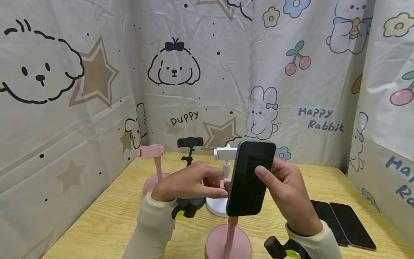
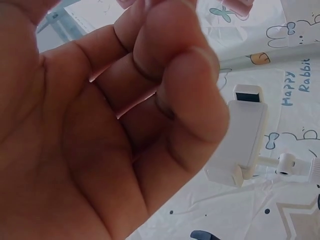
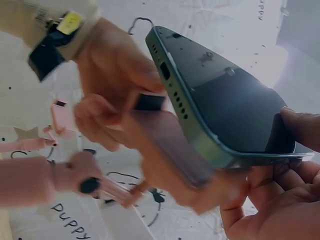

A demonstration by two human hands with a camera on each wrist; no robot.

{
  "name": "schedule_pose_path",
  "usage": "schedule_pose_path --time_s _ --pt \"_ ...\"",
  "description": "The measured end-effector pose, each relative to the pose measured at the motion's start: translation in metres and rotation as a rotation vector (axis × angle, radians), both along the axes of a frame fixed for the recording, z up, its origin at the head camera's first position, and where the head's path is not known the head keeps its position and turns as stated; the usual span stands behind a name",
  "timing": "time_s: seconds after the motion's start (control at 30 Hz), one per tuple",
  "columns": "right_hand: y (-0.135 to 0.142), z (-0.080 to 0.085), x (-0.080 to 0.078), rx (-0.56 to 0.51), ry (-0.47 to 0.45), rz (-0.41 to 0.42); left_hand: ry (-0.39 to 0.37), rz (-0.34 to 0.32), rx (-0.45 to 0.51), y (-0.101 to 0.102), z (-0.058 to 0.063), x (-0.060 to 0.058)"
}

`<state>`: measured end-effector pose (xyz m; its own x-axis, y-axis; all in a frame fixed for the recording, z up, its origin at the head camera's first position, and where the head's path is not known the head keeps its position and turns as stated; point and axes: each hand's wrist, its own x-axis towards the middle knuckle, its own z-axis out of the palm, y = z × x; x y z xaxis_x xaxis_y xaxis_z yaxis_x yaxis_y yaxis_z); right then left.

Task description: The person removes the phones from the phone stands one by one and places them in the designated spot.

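Note:
My right hand (image 1: 289, 196) grips a dark-screened phone (image 1: 247, 187) by its side edge, thumb on the screen, and holds it upright but slightly tilted. Behind the phone is the clamp (image 3: 172, 142) of a pink phone stand, whose round base (image 1: 228, 242) stands at the table's front. The right wrist view shows the phone's green lower edge close to that clamp; whether they touch I cannot tell. My left hand (image 1: 191, 181) pinches the clamp's left end between thumb and fingers. Its fingers (image 2: 190, 100) appear curled in the left wrist view, which mostly hides the clamp.
Behind my hands stand a second pink phone stand (image 1: 150, 151), a black one (image 1: 190, 142) and a white one (image 1: 223, 154). Two phones (image 1: 354, 226) lie flat at the right of the wooden table (image 1: 97, 230). Printed cloth (image 1: 200, 100) hangs around the table's back and sides.

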<state>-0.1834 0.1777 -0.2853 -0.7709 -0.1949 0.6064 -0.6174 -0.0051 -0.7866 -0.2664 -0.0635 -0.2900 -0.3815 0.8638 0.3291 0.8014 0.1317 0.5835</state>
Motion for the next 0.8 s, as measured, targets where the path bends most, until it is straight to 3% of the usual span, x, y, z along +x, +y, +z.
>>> schedule_pose_path --time_s 0.2,0.37,0.8 --pt "0.024 0.006 0.003 -0.13 -0.003 0.066 0.008 0.011 -0.009 0.0 0.0 0.0" --pt "0.044 0.011 0.002 -0.184 0.005 0.07 0.013 -0.009 0.003 0.0 -0.001 -0.001" --pt "0.072 0.006 -0.018 -0.251 -0.058 -0.027 0.019 -0.006 0.004 0.0 -0.002 -0.002"
